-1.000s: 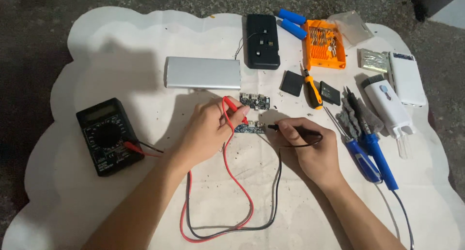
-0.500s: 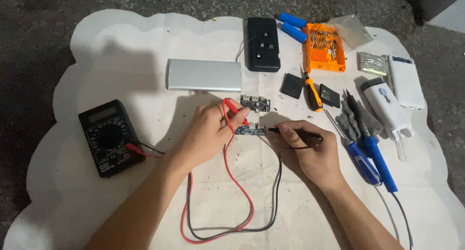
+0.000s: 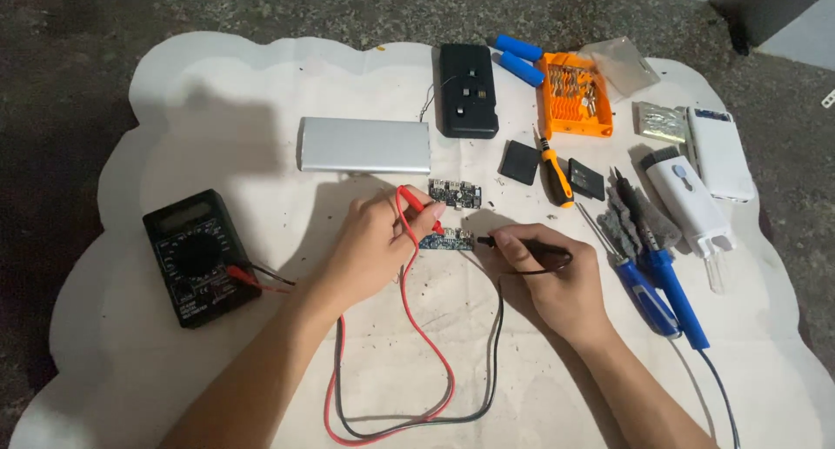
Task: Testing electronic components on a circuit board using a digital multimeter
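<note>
**Two probes on a small blue board**

At the far left a black multimeter [image 3: 200, 256] lies flat on the white mat [image 3: 217, 83], its red and black leads plugged in at its right edge. A red wire [image 3: 417, 327] and a black wire [image 3: 496, 345] loop down to the near edge and back up to the hands.

Behind them a silver power bank [image 3: 365, 144] lies flat. The left hand [image 3: 374, 244] is closed around a red probe [image 3: 416, 202], thumb and fingers pinching it, its tip pointing down at the left end of a blue board [image 3: 448, 239] in the middle of the mat. A second board [image 3: 455, 192] lies just behind, apart from the first.

The right hand [image 3: 557, 279] pinches a black probe [image 3: 522, 247], held nearly level, with its tip at the blue board's right end. Whether either tip touches the board is too small to tell.

Further back stand a black case [image 3: 468, 90], two blue cells [image 3: 519, 57] and an orange bit set [image 3: 574, 94] with a clear lid [image 3: 619, 64] beside it. Between them and the right hand lie a black square [image 3: 520, 162], an orange-handled screwdriver [image 3: 554, 172] and another small black piece [image 3: 586, 179].

To the right lie two blue-handled tools [image 3: 661, 284], a grey cloth [image 3: 635, 227], a white brush tool [image 3: 691, 205], a foil packet [image 3: 659, 123] and a white power bank [image 3: 719, 153]
</note>
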